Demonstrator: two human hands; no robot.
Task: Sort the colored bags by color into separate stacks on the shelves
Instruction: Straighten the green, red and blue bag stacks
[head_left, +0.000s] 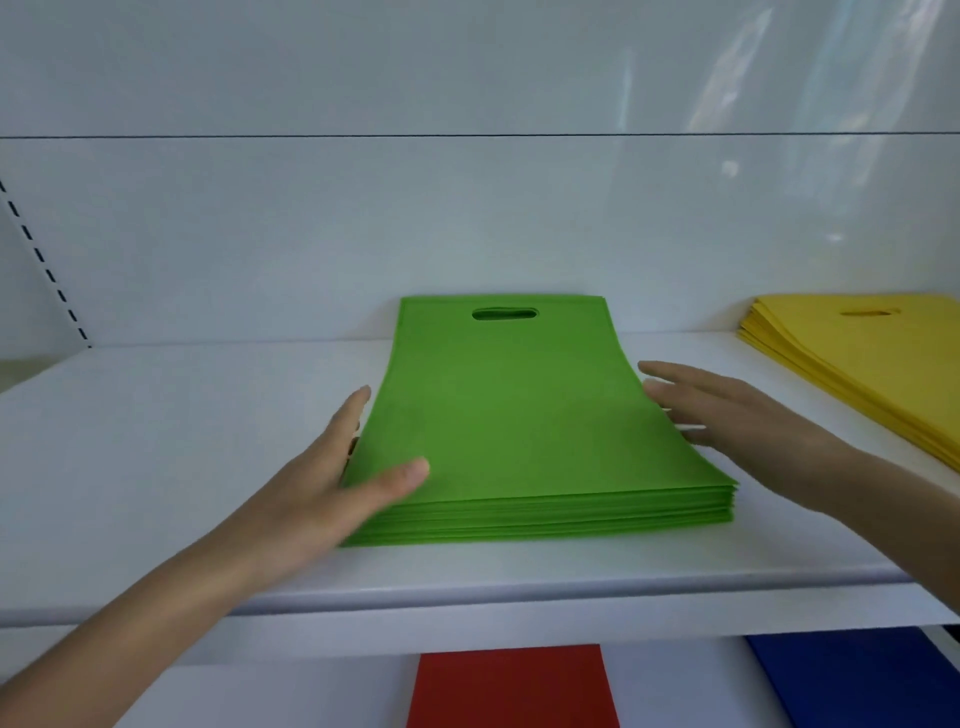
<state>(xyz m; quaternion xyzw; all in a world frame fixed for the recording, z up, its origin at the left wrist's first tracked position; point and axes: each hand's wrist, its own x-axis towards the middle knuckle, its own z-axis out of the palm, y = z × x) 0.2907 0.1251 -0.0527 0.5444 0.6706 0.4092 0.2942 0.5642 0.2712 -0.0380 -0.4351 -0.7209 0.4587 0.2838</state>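
Observation:
A stack of green bags (519, 415) with cut-out handles lies flat in the middle of the white upper shelf (182, 467). My left hand (332, 483) rests against the stack's left side, fingers straight along the edge and thumb lying on the top bag. My right hand (727, 410) is at the stack's right edge with straight fingers, touching or just beside it. A stack of yellow bags (872, 358) lies at the right end of the same shelf. On the lower shelf a red bag (511, 686) and a blue bag (857, 675) show partly.
A white glossy back panel (467, 234) closes the shelf behind the bags. A slotted upright (41, 260) runs down at the far left. The shelf's front lip (467, 603) crosses the view above the lower shelf.

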